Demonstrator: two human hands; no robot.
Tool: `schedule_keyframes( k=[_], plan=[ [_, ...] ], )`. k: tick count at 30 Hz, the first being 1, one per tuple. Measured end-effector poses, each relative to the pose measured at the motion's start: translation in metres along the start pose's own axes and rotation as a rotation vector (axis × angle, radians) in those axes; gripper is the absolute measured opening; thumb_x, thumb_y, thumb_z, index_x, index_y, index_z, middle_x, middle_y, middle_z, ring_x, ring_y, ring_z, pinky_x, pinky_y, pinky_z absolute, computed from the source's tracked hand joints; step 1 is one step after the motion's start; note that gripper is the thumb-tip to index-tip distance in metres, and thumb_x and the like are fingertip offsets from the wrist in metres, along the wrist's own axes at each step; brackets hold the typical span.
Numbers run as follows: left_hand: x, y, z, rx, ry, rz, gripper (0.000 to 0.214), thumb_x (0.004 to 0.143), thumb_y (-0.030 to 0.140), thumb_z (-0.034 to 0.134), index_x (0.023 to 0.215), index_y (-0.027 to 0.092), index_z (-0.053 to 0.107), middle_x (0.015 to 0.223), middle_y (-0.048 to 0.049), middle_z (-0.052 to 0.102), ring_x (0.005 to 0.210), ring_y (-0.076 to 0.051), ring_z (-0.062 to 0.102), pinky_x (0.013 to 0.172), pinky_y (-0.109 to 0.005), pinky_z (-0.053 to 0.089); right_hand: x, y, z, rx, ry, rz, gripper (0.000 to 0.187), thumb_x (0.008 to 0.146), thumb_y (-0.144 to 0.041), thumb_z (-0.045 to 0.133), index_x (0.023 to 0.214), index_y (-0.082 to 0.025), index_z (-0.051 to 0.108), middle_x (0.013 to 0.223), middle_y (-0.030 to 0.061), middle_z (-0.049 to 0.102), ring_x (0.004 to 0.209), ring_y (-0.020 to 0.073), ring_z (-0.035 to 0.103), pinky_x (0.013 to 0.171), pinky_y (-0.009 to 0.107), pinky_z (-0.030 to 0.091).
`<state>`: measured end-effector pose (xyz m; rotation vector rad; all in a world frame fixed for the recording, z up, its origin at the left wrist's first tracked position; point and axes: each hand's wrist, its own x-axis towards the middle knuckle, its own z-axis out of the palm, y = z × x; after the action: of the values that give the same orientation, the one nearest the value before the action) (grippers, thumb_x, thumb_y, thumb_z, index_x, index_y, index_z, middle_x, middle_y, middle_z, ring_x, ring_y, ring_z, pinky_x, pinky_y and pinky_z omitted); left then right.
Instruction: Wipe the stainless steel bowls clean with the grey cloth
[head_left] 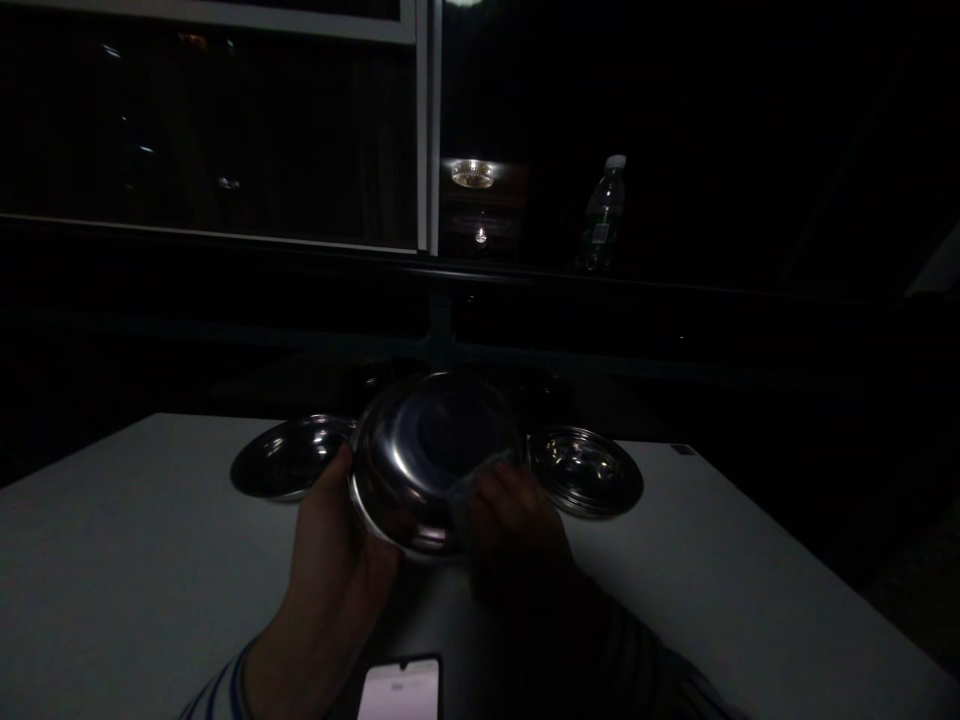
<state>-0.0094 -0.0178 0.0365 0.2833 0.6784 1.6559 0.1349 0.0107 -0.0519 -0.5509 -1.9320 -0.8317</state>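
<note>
At the left of the counter (142, 560), you have a shallow metal bowl (285, 460), its near right side partly covered by your left hand (334, 565), which grips the rim of the upturned steel bowl (427, 430) in front of you, above the counter. Your phone (401, 692) is cut off at the bottom edge. Your right hand (517, 515) pinches a pale cloth (476, 480) against that bowl's outside, so the wiping of this piece looks unfinished. Farther right sits what seems a nested stack of metal bowls (589, 468); you can't tell from here which side is already wiped, or how many remain. Your right hand's fingers are blurred, its forearm is lost in shadow, and the held bowl's inside is hidden.
</note>
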Motion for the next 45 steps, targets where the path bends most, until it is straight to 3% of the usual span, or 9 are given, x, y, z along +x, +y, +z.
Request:
schedule_keyframes(
  k=[5, 14, 19, 24, 29, 33, 36, 40, 45],
  plan=[
    [0.003, -0.001, -0.003, 0.001, -0.047, 0.026, 0.026, 0.081, 0.010, 0.040, 0.091, 0.017, 0.062, 0.082, -0.0038, 0.069, 0.081, -0.016, 0.064, 0.063, -0.022, 0.051, 0.006, 0.004, -0.003, 0.138, 0.017, 0.293, 0.058, 0.087, -0.020, 0.027, 0.140, -0.012, 0.006, 0.142, 0.0144, 0.021, 0.131, 0.0293, 0.019, 0.098, 0.054, 0.034],
    [0.002, -0.006, -0.002, 0.010, -0.005, -0.015, 0.021, 0.081, 0.013, 0.043, 0.075, 0.016, 0.063, 0.065, 0.0017, 0.067, 0.059, -0.010, 0.062, 0.056, -0.019, 0.051, 0.010, 0.023, -0.011, 0.535, 0.029, 0.752, 0.051, 0.090, -0.037, 0.021, 0.138, -0.022, 0.018, 0.143, 0.0043, 0.024, 0.130, 0.0218, 0.024, 0.105, 0.045, 0.028],
    [-0.001, -0.007, -0.002, 0.136, -0.036, -0.008, 0.018, 0.080, 0.021, 0.049, 0.075, 0.015, 0.065, 0.067, -0.0010, 0.068, 0.057, -0.012, 0.063, 0.052, -0.022, 0.051, 0.011, 0.035, -0.017, 0.591, 0.006, 0.825, 0.045, 0.090, -0.035, 0.029, 0.133, -0.025, 0.031, 0.138, 0.0025, 0.036, 0.127, 0.0191, 0.032, 0.103, 0.040, 0.033],
    [-0.004, -0.012, -0.007, 0.326, -0.021, -0.083, 0.015, 0.075, 0.027, 0.058, 0.077, 0.016, 0.067, 0.069, -0.0020, 0.069, 0.060, -0.014, 0.063, 0.054, -0.023, 0.051, 0.014, 0.041, -0.024, 0.564, -0.098, 0.773, 0.041, 0.090, -0.030, 0.030, 0.130, -0.024, 0.036, 0.134, 0.0033, 0.041, 0.124, 0.0180, 0.036, 0.103, 0.040, 0.033],
    [-0.003, -0.020, -0.014, 0.509, -0.024, -0.124, 0.022, 0.066, 0.036, 0.066, 0.075, 0.015, 0.066, 0.063, -0.0012, 0.067, 0.059, -0.016, 0.063, 0.052, -0.024, 0.047, 0.017, 0.038, -0.023, 0.405, -0.180, 0.551, 0.041, 0.089, -0.025, 0.028, 0.126, -0.013, 0.040, 0.129, 0.0095, 0.046, 0.121, 0.0159, 0.039, 0.100, 0.034, 0.036],
    [-0.001, -0.024, -0.015, 0.603, 0.037, -0.158, 0.030, 0.065, 0.042, 0.065, 0.073, 0.013, 0.065, 0.059, -0.0019, 0.066, 0.056, -0.018, 0.061, 0.053, -0.026, 0.045, 0.023, 0.015, -0.014, 0.228, -0.144, 0.274, 0.038, 0.088, -0.022, 0.030, 0.116, -0.006, 0.049, 0.120, 0.0130, 0.053, 0.119, 0.0190, 0.040, 0.101, 0.037, 0.033],
    [0.001, -0.025, -0.013, 0.510, 0.106, -0.271, 0.034, 0.069, 0.046, 0.059, 0.072, 0.013, 0.064, 0.053, -0.0021, 0.062, 0.054, -0.017, 0.060, 0.052, -0.026, 0.045, 0.029, -0.009, -0.008, 0.158, -0.087, 0.153, 0.030, 0.086, -0.022, 0.035, 0.105, -0.012, 0.056, 0.109, 0.0060, 0.061, 0.114, 0.0163, 0.045, 0.103, 0.033, 0.028],
    [0.002, -0.025, -0.011, 0.438, 0.092, -0.306, 0.037, 0.071, 0.050, 0.055, 0.063, 0.014, 0.060, 0.045, -0.0006, 0.056, 0.048, -0.015, 0.057, 0.044, -0.023, 0.042, 0.033, -0.022, -0.010, 0.187, -0.194, 0.111, 0.034, 0.086, -0.023, 0.033, 0.110, -0.012, 0.054, 0.115, 0.0028, 0.059, 0.116, 0.0151, 0.042, 0.105, 0.032, 0.024],
    [0.003, -0.028, -0.014, 0.519, 0.033, -0.291, 0.039, 0.071, 0.048, 0.056, 0.052, 0.015, 0.053, 0.040, 0.0010, 0.052, 0.039, -0.012, 0.051, 0.038, -0.022, 0.038, 0.028, 0.006, -0.014, 0.234, -0.188, 0.195, 0.037, 0.087, -0.025, 0.031, 0.112, -0.008, 0.052, 0.117, 0.0105, 0.055, 0.117, 0.0186, 0.042, 0.101, 0.036, 0.033]
  ],
)
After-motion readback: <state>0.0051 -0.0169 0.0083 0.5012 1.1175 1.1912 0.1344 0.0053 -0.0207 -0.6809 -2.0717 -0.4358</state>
